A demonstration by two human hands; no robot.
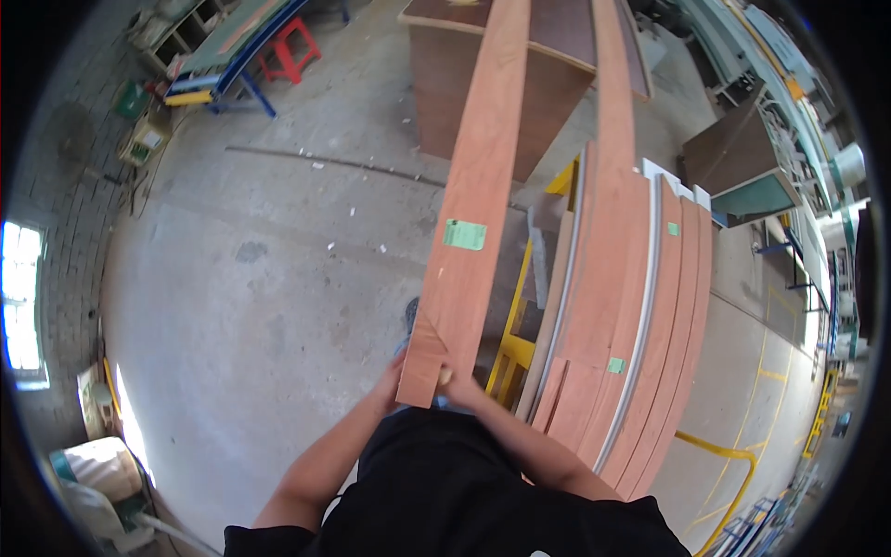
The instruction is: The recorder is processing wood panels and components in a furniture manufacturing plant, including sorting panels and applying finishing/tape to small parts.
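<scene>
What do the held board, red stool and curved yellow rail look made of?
Held board: wood or veneer, matte reddish-brown, by its lengthwise grain. Red stool: probably plastic, by its uniform colour; finish unclear. Curved yellow rail: likely painted metal, being slim and smoothly bent.

The person I see wears a black shirt [445,492] with short, loose sleeves; the left sleeve [269,541] and the right sleeve [640,522] both end above the elbow. A small white mark [540,554] shows at its near part. The left hand [390,381] and right hand [458,386] are bare. Farther, a dark shoe [412,312] is partly visible.
</scene>
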